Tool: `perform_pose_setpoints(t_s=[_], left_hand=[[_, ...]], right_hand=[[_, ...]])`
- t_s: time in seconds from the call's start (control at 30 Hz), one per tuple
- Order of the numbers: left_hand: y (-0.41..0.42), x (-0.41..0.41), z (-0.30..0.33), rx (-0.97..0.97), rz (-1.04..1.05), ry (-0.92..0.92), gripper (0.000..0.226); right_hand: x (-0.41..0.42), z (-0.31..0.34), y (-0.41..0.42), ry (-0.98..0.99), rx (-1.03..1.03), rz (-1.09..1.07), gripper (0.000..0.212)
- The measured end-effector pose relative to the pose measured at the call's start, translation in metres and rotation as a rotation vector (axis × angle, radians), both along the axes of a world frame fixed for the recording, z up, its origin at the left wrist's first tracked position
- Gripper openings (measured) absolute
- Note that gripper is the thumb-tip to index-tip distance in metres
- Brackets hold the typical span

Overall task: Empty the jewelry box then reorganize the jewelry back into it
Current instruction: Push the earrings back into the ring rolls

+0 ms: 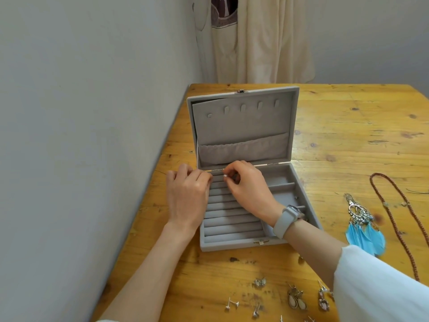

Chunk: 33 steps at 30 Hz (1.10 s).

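Your box [241,246] sits open on the tabletop [348,135], lid [243,126] upright, close to the wall [81,112]. Your right hand [248,184] is over the far end of the ring rolls [229,219], thumb and fingertips pinched on a small pale stud [225,176]; what kind of piece it is cannot be made out at this size. Your left hand [186,196] rests on the box's left edge beside the rolls, fingers curled; whether it grips anything I cannot tell. A grey watch [289,218] is on your right wrist. The rolls are bare; a small item lies in a right-hand compartment [284,196]. Outside the box, feather earrings [363,226] and a brown necklace [394,228] lie to its right; small studs [232,304] and drop earrings [296,299] lie near the tabletop's front edge.
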<state>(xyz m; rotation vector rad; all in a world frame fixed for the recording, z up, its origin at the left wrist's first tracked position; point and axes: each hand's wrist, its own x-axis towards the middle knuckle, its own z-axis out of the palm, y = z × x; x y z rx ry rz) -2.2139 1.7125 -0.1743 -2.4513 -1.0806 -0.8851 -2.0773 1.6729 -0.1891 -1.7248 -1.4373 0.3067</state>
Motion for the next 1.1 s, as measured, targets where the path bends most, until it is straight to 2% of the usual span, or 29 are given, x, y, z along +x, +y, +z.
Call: perform_pose_setpoints(t_s=[0.07,0.2,0.3,0.5,0.87,1.1], left_hand=[[0.0024,-0.0004,-0.0027,0.027,-0.005,-0.011,0.002],[0.0066,-0.0002,-0.0046,0.051,-0.012,-0.018,0.015],[0.008,0.0008,-0.0032,0.075,-0.038,0.002,0.006],[0.009,-0.0005,-0.0059,0.043,-0.049,-0.044,0.005],[0.0026,-0.0052,-0.0034,0.107,-0.087,0.024,0.013],[0.0046,-0.005,-0.0065,0.105,0.001,-0.001,0.018]], right_hand=[[-0.0002,0.0,-0.0003,0.008,0.012,-0.011,0.009],[-0.001,-0.0006,-0.0009,-0.002,0.011,-0.014,0.009],[-0.0008,-0.0006,-0.0011,-0.014,0.002,-0.008,0.01],[-0.0008,-0.0025,0.0,-0.006,0.008,-0.017,0.008],[0.0003,-0.0035,-0.0003,-0.004,0.018,-0.012,0.007],[0.0006,-0.0031,-0.0002,-0.003,0.013,-0.014,0.007]])
